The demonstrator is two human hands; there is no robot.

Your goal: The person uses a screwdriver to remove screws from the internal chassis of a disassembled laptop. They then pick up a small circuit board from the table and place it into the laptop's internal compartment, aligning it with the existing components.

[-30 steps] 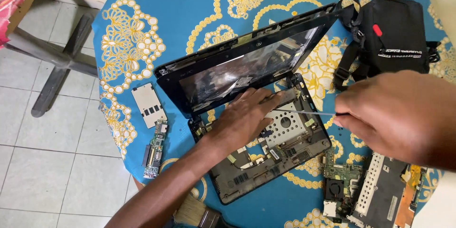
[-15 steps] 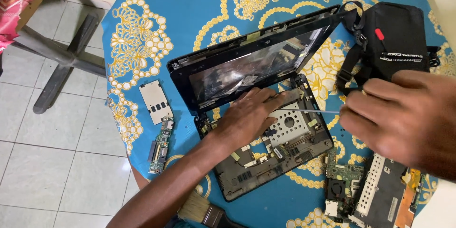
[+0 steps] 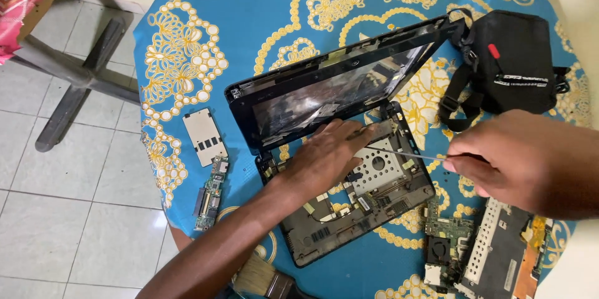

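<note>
Laptop (image 3: pixel 349 168), stripped and lid-up, sits near the middle of the tabletop (image 3: pixel 262 18), its bare base tray running toward the near edge and its screen tilted back toward the far edge. Left hand (image 3: pixel 327 155) lies flat on the open base, palm down, fingers spread and stretched toward the hinge on the right side; it grips nothing, just presses on the chassis. Right hand (image 3: pixel 518 159) comes in from the right edge, curled tight round the handle of a thin screwdriver (image 3: pixel 405 152). Look at that shaft: it lies almost level, long axis pointing left across the base, tip right beside the left fingertips over the perforated metal plate (image 3: pixel 377 171). So the laptop is to the left of the right hand, and the left hand is the nearer one, already on it. Around them: a black pouch (image 3: pixel 518 62) with a strap at the far right corner, touching the corner of the screen; a circuit board with a fan (image 3: pixel 446 246) and a pulled panel (image 3: pixel 499 255) at the near right edge, just beside the base; a small pale cover (image 3: pixel 204 137) and a narrow green board (image 3: pixel 211 193) by the left edge, well apart from the hands; and a brush (image 3: pixel 265 277) at the near edge under the left forearm.
</note>
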